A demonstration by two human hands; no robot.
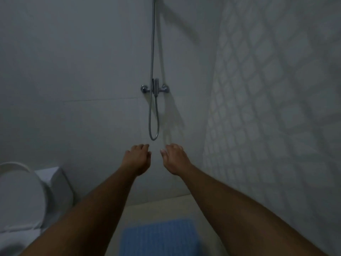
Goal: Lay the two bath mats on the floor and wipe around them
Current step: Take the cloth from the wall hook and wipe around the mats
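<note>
both arms reach forward toward the far wall, the left hand (137, 159) and right hand (175, 158) close together and just apart, below the loop of the shower hose (153, 111). each grip is loosely curled and empty, pinching nothing. one blue bath mat (159, 237) lies flat on the floor (156, 206) at the near edge, between the forearms; the second mat and any wiping cloth are not in view.

by my judgement the step in hand is fetching the second mat or the cloth. to do it well, turn the head down so the floor and the mat's edges come into sight. lay the second mat beside the blue one, edges square and flat, clear of the toilet (22, 196) on the left. then wipe along the mat's borders without dragging it, since it may slide on smooth tile.
</note>
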